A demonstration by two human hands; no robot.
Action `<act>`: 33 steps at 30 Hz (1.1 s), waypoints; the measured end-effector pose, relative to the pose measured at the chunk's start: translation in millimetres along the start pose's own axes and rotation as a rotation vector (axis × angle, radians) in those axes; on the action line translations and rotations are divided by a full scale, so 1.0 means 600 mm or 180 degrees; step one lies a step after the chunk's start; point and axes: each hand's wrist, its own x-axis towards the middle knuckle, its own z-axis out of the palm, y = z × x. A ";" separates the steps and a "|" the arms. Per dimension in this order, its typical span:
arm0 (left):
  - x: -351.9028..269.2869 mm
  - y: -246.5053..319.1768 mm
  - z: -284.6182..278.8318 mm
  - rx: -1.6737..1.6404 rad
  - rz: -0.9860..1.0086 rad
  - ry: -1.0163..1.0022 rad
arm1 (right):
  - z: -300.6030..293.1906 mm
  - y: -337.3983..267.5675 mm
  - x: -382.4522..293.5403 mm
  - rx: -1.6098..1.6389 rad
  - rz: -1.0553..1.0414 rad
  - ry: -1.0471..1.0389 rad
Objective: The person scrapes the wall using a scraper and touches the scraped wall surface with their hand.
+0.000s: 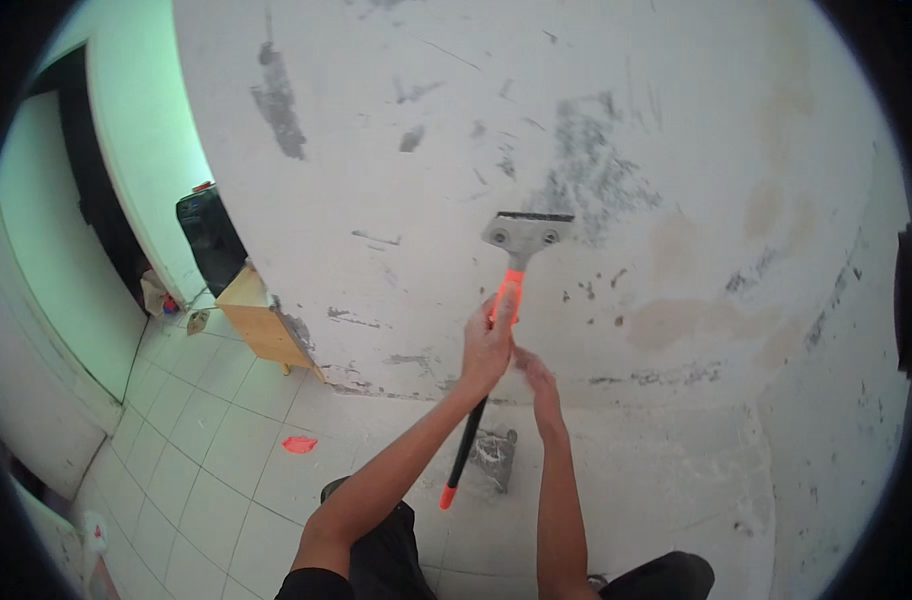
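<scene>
A long-handled wall scraper [527,234] is held head-up in front of a scuffed white wall [426,195]. Its wide grey metal head carries a dark blade edge at the top. My left hand [488,341] is wrapped around the orange upper grip, thumb lying along it. Below that hand, the black shaft [467,442] slants down to an orange end cap. My right hand [538,375] is just right of the handle, fingers stretched towards it and slightly blurred. Whether it touches or grips the handle is hidden. Grey bare patches [591,165] show on the wall behind the scraper head.
A crumpled grey plastic bag [493,457] is on the dusty tiled floor [201,442], beneath my hands. Farther left is a red scrap [300,445]. A wooden cabinet [261,322] and a black case-like object [210,236] stand by the wall's left edge, near a doorway.
</scene>
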 end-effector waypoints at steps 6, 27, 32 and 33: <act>0.024 0.047 -0.008 -0.0752 -0.0007 -0.0172 | 0.089 -0.096 -0.029 0.1597 0.1011 -0.0496; 0.095 -0.024 0.115 -0.1263 -0.0124 0.0120 | -0.045 -0.024 -0.036 -0.0732 0.0571 0.0717; 0.111 -0.014 0.092 -0.0282 -0.0053 0.0358 | 0.013 0.035 -0.026 0.0136 0.0688 0.0613; 0.113 -0.008 0.078 -0.0016 -0.0154 0.0210 | 0.042 0.043 -0.029 0.0539 0.0680 0.0771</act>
